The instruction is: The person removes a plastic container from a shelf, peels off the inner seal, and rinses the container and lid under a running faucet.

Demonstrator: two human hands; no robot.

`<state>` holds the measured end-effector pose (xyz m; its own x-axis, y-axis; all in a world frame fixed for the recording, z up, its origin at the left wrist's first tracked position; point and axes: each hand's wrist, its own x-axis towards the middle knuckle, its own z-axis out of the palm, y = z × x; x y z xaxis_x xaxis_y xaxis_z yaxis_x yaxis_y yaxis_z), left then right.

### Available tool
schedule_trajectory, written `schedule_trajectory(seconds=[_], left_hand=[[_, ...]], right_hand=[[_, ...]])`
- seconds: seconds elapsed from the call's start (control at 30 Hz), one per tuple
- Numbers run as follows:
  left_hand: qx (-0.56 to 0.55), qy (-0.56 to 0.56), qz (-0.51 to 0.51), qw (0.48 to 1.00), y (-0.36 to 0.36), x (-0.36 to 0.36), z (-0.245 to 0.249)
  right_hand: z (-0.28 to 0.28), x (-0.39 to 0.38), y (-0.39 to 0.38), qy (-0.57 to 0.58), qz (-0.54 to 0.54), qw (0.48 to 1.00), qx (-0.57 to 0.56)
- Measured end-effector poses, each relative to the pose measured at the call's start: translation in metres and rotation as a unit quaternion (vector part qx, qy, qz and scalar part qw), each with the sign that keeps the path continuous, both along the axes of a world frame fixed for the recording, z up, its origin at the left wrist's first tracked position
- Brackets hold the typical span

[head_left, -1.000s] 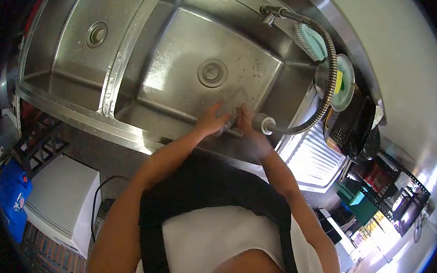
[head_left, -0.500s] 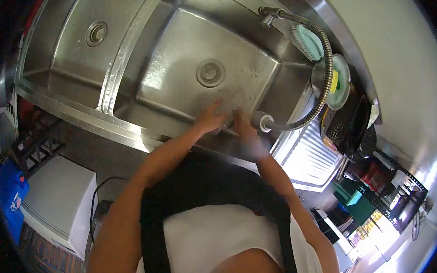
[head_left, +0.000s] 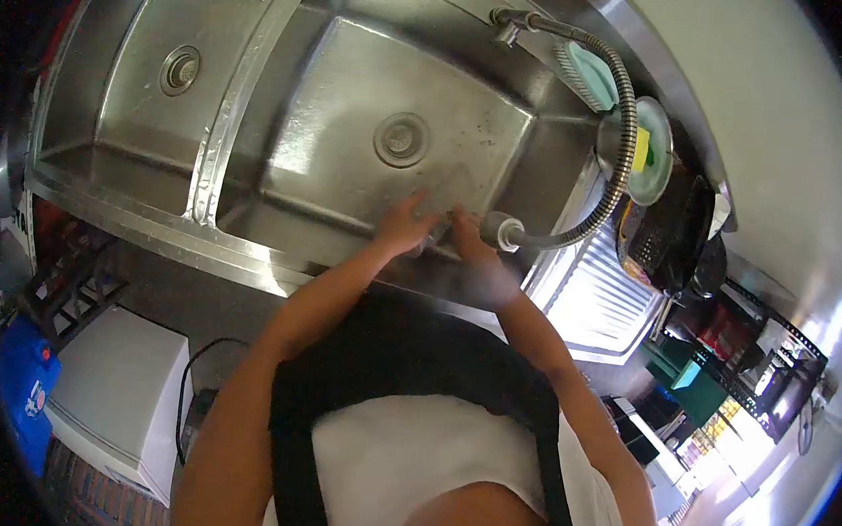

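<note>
My left hand (head_left: 404, 226) is over the near part of the large steel sink basin (head_left: 353, 98), its fingers curved. A pale, see-through thing (head_left: 432, 237) shows beside its fingers; whether it is a glass or running water I cannot make out. Close by on the right, my right hand (head_left: 474, 242) is closed round the spray head (head_left: 501, 231) at the end of the flexible metal hose (head_left: 626, 131). The fingertips of both hands nearly meet. Beyond them lies the round drain (head_left: 402, 140), with small dark specks on the basin floor to its right.
A divider (head_left: 229, 110) separates a second basin (head_left: 157, 30) on the left. Right of the sink are a ribbed drainboard (head_left: 595, 296), a bowl (head_left: 649, 175) with a yellow sponge (head_left: 640, 149), a teal brush (head_left: 593, 77) and dark baskets (head_left: 675, 233). A white box (head_left: 119, 390) stands lower left.
The view has shifted slightly, so the sink sits a little further left and up. Both hands stay close together near the spray head, with only slight finger movement.
</note>
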<state>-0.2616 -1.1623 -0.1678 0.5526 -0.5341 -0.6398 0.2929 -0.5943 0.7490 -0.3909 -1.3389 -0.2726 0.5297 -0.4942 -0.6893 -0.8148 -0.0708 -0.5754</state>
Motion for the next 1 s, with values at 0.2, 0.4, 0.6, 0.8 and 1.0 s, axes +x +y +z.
schedule_trajectory(seconds=[0.2,0.4,0.6,0.8,1.0], left_hand=[[0.013,-0.063,0.031,0.997,0.0,-0.006,-0.029],[0.066,-0.045,-0.029,0.996,-0.015,0.008,-0.01],[0.031,-0.063,-0.003,0.998,-0.018,0.014,-0.002],[-0.028,-0.018,0.04,0.999,-0.022,0.005,-0.038],[0.028,0.023,-0.012,0.999,-0.019,0.015,-0.026]], right_hand=[[0.045,0.026,0.009,0.032,0.104,0.993,0.037],[-0.025,0.01,-0.023,0.085,0.249,0.947,-0.185],[0.148,0.055,0.027,0.094,0.157,0.981,-0.067],[0.051,0.008,0.001,-0.125,0.267,0.952,-0.086],[0.061,0.03,0.017,0.009,0.194,0.975,-0.112]])
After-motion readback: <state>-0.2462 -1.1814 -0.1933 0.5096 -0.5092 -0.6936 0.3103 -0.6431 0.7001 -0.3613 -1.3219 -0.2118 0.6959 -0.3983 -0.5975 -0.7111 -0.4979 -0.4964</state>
